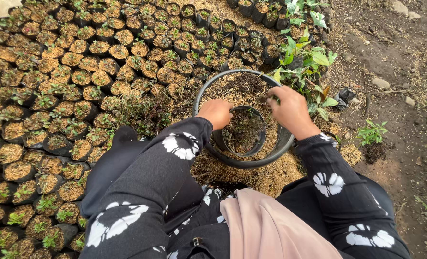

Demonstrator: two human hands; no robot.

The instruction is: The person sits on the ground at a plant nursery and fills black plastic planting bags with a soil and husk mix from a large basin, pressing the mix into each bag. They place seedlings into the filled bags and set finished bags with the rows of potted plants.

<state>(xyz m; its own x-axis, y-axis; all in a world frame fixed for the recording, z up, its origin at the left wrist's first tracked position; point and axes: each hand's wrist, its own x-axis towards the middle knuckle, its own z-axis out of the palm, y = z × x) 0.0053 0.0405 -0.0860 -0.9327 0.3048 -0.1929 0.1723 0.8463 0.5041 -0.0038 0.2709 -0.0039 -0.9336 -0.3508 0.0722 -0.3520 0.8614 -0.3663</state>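
we judged filling mid-way: inside the husk-filled basin [208, 88] our left hand [216, 113] gripped the rim of a small black grow bag [244, 132], partly filled, our right hand [290, 109] clenched on a pinch of mix, potted seedlings [55, 96] crowding left of the basin, leafy plants [304, 62] behind it.
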